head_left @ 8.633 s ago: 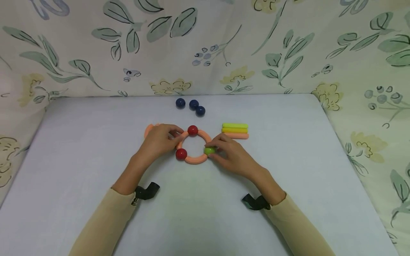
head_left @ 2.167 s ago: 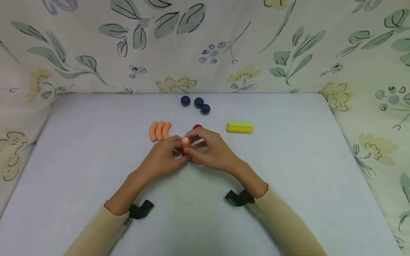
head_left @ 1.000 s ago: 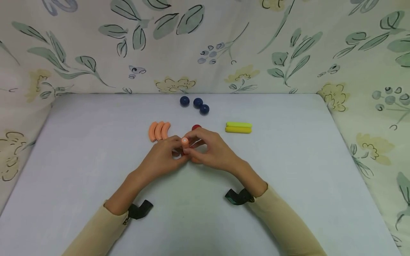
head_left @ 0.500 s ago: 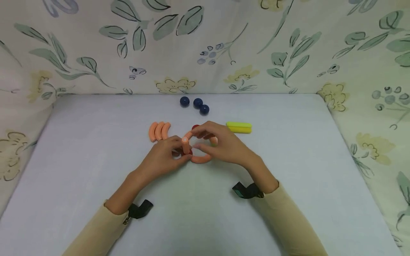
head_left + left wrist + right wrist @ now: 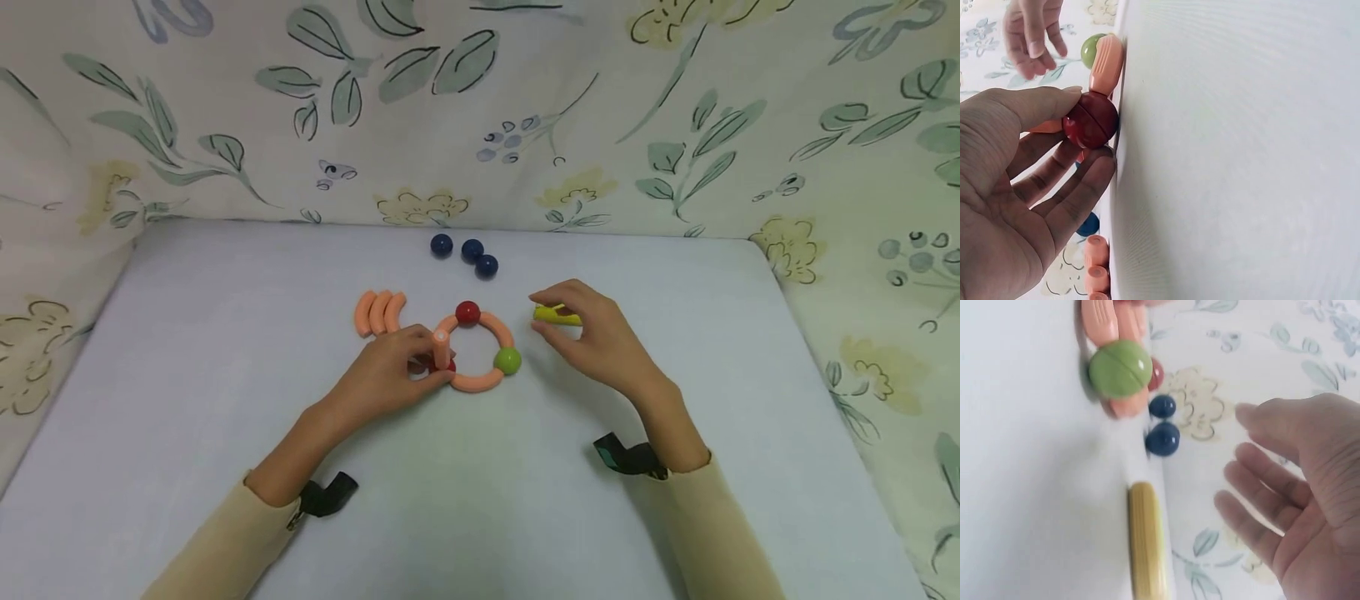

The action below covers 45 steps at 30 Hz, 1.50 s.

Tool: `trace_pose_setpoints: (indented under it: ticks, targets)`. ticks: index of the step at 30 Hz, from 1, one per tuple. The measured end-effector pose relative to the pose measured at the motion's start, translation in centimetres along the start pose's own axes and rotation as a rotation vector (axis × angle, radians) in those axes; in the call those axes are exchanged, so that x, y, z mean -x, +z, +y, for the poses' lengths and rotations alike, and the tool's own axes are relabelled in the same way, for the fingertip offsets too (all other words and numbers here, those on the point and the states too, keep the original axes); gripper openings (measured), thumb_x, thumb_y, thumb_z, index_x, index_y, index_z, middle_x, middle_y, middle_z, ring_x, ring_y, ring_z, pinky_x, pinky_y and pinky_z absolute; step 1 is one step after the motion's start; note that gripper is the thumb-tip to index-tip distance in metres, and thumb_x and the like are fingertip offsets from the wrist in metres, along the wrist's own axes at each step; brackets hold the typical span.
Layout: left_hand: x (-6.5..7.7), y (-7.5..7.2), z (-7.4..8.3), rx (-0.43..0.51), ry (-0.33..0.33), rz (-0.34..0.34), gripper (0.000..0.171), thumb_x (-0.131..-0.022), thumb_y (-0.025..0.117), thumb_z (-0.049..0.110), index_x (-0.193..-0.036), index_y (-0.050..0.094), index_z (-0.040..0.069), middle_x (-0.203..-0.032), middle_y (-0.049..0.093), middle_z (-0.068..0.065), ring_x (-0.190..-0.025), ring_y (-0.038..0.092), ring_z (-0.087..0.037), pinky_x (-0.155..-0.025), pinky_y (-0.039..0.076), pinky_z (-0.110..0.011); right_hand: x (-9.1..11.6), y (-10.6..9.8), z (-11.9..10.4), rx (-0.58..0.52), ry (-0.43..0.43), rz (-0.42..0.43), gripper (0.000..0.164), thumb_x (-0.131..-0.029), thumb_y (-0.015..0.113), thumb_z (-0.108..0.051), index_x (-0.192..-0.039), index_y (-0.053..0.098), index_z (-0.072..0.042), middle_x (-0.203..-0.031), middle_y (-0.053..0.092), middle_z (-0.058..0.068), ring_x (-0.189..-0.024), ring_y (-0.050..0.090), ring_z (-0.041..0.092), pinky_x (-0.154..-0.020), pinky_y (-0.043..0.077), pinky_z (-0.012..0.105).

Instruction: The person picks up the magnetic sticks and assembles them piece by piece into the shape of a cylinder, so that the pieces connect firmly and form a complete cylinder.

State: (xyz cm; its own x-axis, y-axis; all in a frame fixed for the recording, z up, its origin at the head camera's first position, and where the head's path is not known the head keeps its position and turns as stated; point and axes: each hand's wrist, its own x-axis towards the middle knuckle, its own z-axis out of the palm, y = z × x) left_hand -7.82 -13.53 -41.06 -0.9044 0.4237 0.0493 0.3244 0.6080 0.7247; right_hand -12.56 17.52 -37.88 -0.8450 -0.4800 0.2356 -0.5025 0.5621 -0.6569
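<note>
On a white tabletop (image 5: 480, 500), a ring of three curved orange rods (image 5: 497, 328) lies flat near the middle, joined by a far red ball (image 5: 468, 312), a green ball (image 5: 507, 361) and a near red ball (image 5: 1090, 119), with an upright orange rod (image 5: 442, 352) rising from the last. A person's left hand (image 5: 382, 367) pinches that near red ball between thumb and fingers. The parts look light and stiff, likely hard plastic and hardly fragile; the glossy balls could prove slippery, so the surest hold is probably low, on the ball where the rods meet, rather than at the upright's tip. To the right, the right hand (image 5: 603, 337) holds nothing, its fingers parted near a yellow rod (image 5: 551, 316), apparently without contact; that ridged rod would probably suit a pinch across its middle. Beyond the left hand sit three loose orange pieces (image 5: 381, 313); farther back, three navy balls (image 5: 472, 250) rest before a floral cloth (image 5: 540, 171).
</note>
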Motion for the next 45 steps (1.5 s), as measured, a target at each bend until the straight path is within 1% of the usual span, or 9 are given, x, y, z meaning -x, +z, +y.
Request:
trace_pose_setpoints:
  ticks: [4, 6, 12, 19, 27, 35, 40, 45]
  targets:
    - [0.0, 0.0, 0.0, 0.0, -0.005, -0.01, 0.022, -0.094, 0.083, 0.022, -0.085, 0.063, 0.025, -0.11, 0.073, 0.01, -0.094, 0.07, -0.003, -0.088, 0.062, -0.029, 0.3, -0.7, 1.2, 0.083, 0.038, 0.007, 0.041, -0.094, 0.081, -0.009, -0.133, 0.069, -0.006, -0.128, 0.071, 0.014, -0.114, 0.069, 0.032, -0.098, 0.06, 0.054]
    - [0.0, 0.0, 0.0, 0.002, -0.002, -0.012, 0.021, -0.094, 0.083, 0.023, -0.085, 0.064, 0.025, -0.111, 0.072, 0.01, -0.095, 0.071, -0.003, -0.089, 0.062, -0.029, 0.3, -1.0, 1.6, 0.126, 0.068, -0.003, 0.041, -0.094, 0.081, -0.011, -0.133, 0.069, -0.005, -0.129, 0.071, 0.014, -0.114, 0.069, 0.032, -0.097, 0.06, 0.053]
    - [0.0, 0.0, 0.0, -0.001, 0.01, -0.011, 0.021, -0.094, 0.083, 0.023, -0.085, 0.064, 0.025, -0.11, 0.072, 0.009, -0.095, 0.071, -0.004, -0.09, 0.063, -0.029, 0.3, -1.0, 2.3, 0.21, 0.139, -0.035, 0.032, -0.096, 0.078, -0.01, -0.127, 0.073, -0.005, -0.126, 0.072, 0.013, -0.116, 0.068, 0.032, -0.101, 0.057, 0.053]
    - [0.0, 0.0, 0.0, 0.01, 0.024, -0.005, 0.019, -0.093, 0.084, 0.022, -0.086, 0.066, 0.024, -0.11, 0.073, 0.007, -0.096, 0.072, -0.006, -0.091, 0.063, -0.031, 0.4, -0.6, 2.9, 0.32, 0.152, -0.067, 0.027, -0.096, 0.077, -0.011, -0.122, 0.076, -0.005, -0.121, 0.072, 0.012, -0.117, 0.067, 0.031, -0.102, 0.057, 0.052]
    - [0.1, 0.0, 0.0, 0.002, 0.019, -0.007, 0.018, -0.093, 0.083, 0.022, -0.086, 0.067, 0.024, -0.11, 0.074, 0.007, -0.096, 0.072, -0.006, -0.091, 0.063, -0.031, 0.4, -0.3, 3.0, 0.324, 0.159, -0.075, 0.025, -0.095, 0.078, -0.011, -0.12, 0.077, -0.005, -0.121, 0.073, 0.012, -0.118, 0.067, 0.032, -0.102, 0.057, 0.052]
    - [0.0, -0.1, 0.2, -0.003, -0.004, -0.03, 0.02, -0.095, 0.082, 0.023, -0.085, 0.065, 0.025, -0.108, 0.071, 0.009, -0.096, 0.071, -0.004, -0.09, 0.063, -0.028, 0.3, 0.0, 2.9, 0.356, 0.208, -0.103, 0.025, -0.096, 0.076, -0.01, -0.12, 0.077, -0.005, -0.12, 0.073, 0.012, -0.117, 0.066, 0.031, -0.102, 0.057, 0.051]
    - [0.0, -0.1, 0.1, -0.006, -0.005, -0.031, 0.02, -0.095, 0.082, 0.023, -0.086, 0.065, 0.024, -0.108, 0.072, 0.009, -0.096, 0.071, -0.004, -0.09, 0.063, -0.028, 0.4, 0.1, 3.0, 0.37, 0.202, -0.101, 0.025, -0.096, 0.077, -0.01, -0.12, 0.077, -0.005, -0.12, 0.073, 0.013, -0.117, 0.066, 0.032, -0.101, 0.058, 0.051]
    - [-0.1, 0.0, 0.1, 0.002, -0.01, -0.031, 0.02, -0.094, 0.082, 0.023, -0.085, 0.065, 0.025, -0.108, 0.072, 0.009, -0.096, 0.071, -0.004, -0.09, 0.062, -0.027, 0.4, 0.4, 3.2, 0.379, 0.185, -0.098, 0.024, -0.095, 0.078, -0.01, -0.118, 0.078, -0.004, -0.115, 0.074, 0.012, -0.11, 0.066, 0.031, -0.096, 0.058, 0.049]
